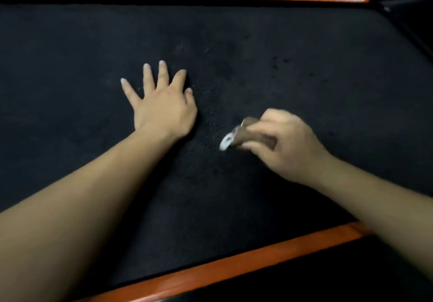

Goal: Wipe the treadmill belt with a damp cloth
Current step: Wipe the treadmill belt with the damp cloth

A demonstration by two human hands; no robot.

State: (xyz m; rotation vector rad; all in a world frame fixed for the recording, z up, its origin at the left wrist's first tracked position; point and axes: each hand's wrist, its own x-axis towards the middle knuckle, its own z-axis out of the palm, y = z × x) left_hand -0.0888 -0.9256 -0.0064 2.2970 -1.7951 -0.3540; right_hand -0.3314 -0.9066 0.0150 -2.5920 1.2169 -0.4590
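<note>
No text, label, brand or number can be read anywhere. The small white tag (226, 141) on the brown cloth (254, 135) is too blurred to show any writing.

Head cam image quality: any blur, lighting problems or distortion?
Head view: right hand and its small brown cloth are motion-smeared; left hand, flat on the black textured treadmill belt, is sharper; lighting dim, belt detail crushed; orange side rails look skewed by the wide-angle lens.
</note>
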